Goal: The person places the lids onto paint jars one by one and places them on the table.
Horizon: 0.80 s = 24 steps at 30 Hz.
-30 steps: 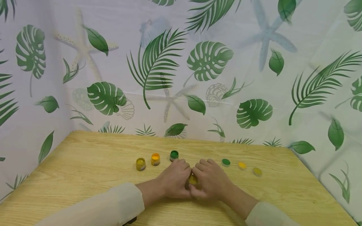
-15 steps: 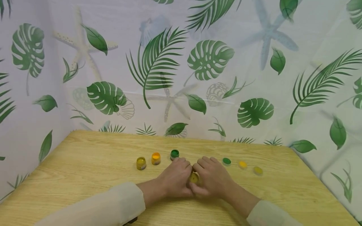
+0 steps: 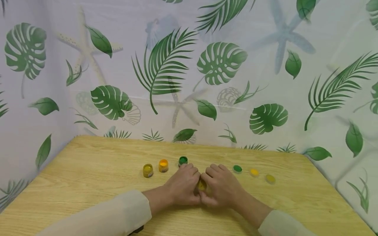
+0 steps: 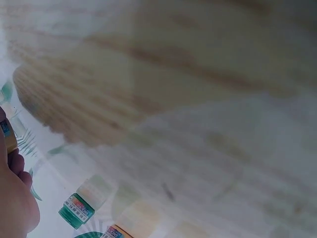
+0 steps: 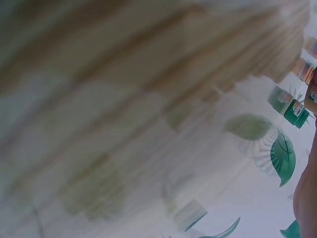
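In the middle of the table my left hand (image 3: 183, 186) and right hand (image 3: 220, 185) meet around a small paint jar (image 3: 202, 185) with a brownish-yellow top. Fingers of both hands curl about it, hiding most of its body. The left wrist view catches part of this jar (image 4: 9, 136) and its label at the left edge. At the right edge of the right wrist view, the same jar (image 5: 312, 96) shows beside the right hand (image 5: 306, 188). Just past the left knuckles stands an uncapped green paint jar (image 3: 183, 160), its lower part covered by the hand.
Left of the green jar stand an uncapped orange paint jar (image 3: 163, 166) and an olive-yellow one (image 3: 148, 171). Right of the hands lie a green lid (image 3: 237, 168), a yellow lid (image 3: 254, 172) and an olive lid (image 3: 270, 179). A leaf-print cloth (image 3: 177, 82) hangs behind the wooden table (image 3: 103, 170).
Both hands stay around the jar in nearly the same place. Its visible top shows a little less than half a second ago. The head view has shifted slightly.
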{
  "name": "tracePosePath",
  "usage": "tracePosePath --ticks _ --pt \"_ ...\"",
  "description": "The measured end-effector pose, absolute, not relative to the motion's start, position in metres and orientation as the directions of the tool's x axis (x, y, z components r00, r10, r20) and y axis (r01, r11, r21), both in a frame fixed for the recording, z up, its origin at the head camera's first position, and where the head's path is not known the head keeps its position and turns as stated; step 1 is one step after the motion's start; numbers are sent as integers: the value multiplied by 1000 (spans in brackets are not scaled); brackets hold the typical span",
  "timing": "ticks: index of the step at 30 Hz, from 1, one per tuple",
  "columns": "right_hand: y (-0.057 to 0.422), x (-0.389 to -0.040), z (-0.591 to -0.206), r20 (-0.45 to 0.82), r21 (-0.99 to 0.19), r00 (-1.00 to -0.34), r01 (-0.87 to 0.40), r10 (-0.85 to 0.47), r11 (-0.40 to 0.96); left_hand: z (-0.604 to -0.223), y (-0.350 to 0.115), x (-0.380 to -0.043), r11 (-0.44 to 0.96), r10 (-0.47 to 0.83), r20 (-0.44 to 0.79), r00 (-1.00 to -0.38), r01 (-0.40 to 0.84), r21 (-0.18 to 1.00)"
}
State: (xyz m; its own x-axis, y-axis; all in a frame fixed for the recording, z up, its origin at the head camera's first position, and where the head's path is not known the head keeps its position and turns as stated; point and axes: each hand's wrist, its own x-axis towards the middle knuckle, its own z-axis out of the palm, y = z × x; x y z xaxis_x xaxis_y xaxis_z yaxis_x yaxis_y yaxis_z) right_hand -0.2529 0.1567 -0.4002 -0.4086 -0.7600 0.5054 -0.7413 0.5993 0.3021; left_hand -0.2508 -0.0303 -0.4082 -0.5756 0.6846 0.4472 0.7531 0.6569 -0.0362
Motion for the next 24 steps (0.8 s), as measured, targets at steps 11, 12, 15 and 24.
tracePosePath --ticks 11,12,15,24 --pt "157 -252 -405 539 347 -345 -741 -769 575 -412 -29 -248 644 696 463 -548 762 -67" --pt "157 -252 -405 540 346 -346 -740 -768 577 -412 -28 -248 644 698 465 -544 761 -77" --pt "157 -251 -407 541 339 -348 -744 -766 576 -413 -28 -247 646 702 462 -542 758 -93" --pt "157 -251 -411 562 327 -329 -754 -759 569 -417 -28 -248 637 711 491 -504 757 -145"
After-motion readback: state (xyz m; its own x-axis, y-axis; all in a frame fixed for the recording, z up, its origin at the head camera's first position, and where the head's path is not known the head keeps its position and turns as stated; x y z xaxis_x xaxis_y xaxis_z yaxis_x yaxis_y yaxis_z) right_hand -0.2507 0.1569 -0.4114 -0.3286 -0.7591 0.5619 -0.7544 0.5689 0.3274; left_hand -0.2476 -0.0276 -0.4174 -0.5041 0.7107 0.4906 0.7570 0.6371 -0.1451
